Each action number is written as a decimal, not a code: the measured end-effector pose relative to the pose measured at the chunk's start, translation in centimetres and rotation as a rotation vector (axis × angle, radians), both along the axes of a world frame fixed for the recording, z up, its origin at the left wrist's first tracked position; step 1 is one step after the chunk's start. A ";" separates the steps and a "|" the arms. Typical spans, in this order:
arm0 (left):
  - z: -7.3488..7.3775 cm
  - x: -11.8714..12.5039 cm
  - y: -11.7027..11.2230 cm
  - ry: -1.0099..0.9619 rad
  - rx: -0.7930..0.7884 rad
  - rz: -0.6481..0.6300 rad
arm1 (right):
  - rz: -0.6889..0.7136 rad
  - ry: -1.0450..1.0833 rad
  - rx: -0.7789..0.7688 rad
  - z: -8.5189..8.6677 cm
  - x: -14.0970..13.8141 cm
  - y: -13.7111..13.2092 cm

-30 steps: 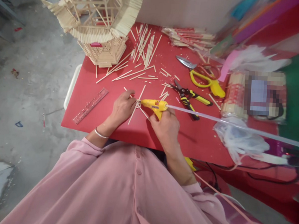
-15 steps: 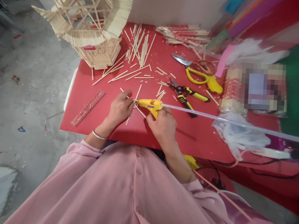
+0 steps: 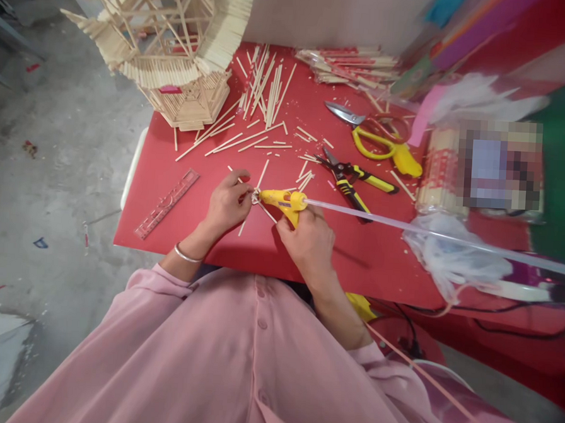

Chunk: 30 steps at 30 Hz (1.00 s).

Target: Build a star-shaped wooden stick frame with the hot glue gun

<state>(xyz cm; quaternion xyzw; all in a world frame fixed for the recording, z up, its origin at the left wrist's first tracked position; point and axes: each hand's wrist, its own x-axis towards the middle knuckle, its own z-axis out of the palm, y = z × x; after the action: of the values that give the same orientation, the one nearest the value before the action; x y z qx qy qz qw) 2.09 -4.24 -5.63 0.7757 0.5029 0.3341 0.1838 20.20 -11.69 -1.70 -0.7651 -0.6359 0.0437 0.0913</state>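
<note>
A yellow glue gun with a long clear glue stick running out of its back is gripped by my right hand. Its nozzle points left and meets the middle of a small star-shaped frame of thin wooden sticks. My left hand pinches this stick frame close to its centre, with fingers closed. Some of the frame is hidden behind my left fingers. Whether glue is flowing at the nozzle is too small to tell.
A stick-built pagoda model stands at the back left. A clear ruler lies on the red table. Loose sticks, yellow-handled scissors, pliers-like cutters, bundled sticks and a plastic bag are around.
Hardly anything differs. The left fingers have shifted slightly at the centre of the stick frame, and the glue gun's nozzle stays there.
</note>
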 end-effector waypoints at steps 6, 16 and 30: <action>0.0 0.0 0.1 0.008 -0.013 -0.023 | 0.019 -0.011 0.004 -0.3 -0.1 0.0; -0.2 -0.1 0.3 -0.046 -0.012 -0.008 | 0.004 0.014 0.008 -0.6 -0.3 0.0; 0.2 -0.5 0.6 -0.110 -0.075 0.063 | -0.003 0.033 0.015 -0.9 -0.4 0.0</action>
<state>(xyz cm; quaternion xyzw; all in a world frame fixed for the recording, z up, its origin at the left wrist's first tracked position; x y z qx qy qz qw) 1.63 -3.66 -5.46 0.7325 0.5284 0.3626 0.2296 19.77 -11.72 -2.56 -0.7645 -0.6335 0.0512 0.1077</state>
